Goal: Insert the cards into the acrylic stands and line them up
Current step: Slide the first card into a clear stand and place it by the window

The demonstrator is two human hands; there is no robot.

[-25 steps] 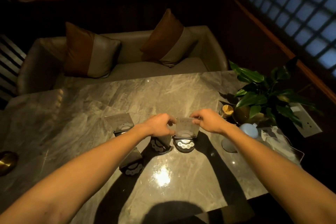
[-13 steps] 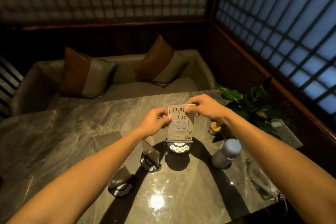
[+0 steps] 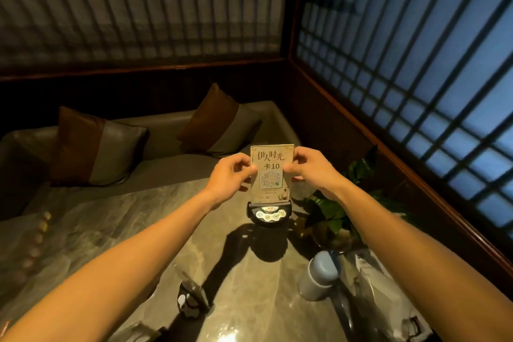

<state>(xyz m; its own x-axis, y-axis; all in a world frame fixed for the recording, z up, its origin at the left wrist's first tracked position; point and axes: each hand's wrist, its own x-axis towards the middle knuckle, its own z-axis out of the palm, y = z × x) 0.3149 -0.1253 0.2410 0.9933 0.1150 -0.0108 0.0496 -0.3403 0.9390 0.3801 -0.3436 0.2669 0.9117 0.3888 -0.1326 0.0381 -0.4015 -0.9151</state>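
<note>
An acrylic stand (image 3: 268, 215) with a black round base and white buttons is lifted above the marble table (image 3: 111, 230). In it stands a cream card (image 3: 272, 172) with printed characters and a QR code, upright and facing me. My left hand (image 3: 230, 178) pinches the card's left edge and my right hand (image 3: 311, 169) pinches its right edge. A second stand (image 3: 191, 298) with a black base sits on the table near my left forearm, its clear panel hard to make out. Part of another clear stand (image 3: 138, 327) shows at the bottom edge.
A pale blue bottle (image 3: 319, 275) stands at the right of the table, with a potted plant (image 3: 333, 208) behind it and clear plastic wrapping (image 3: 383, 300) beside it. A sofa with two cushions (image 3: 94, 147) runs along the far side. A lattice window fills the right wall.
Both hands have raised the stand with its card off the table and turned the card's printed face toward me. The view has tilted upward, so the other stands sit lower in frame.
</note>
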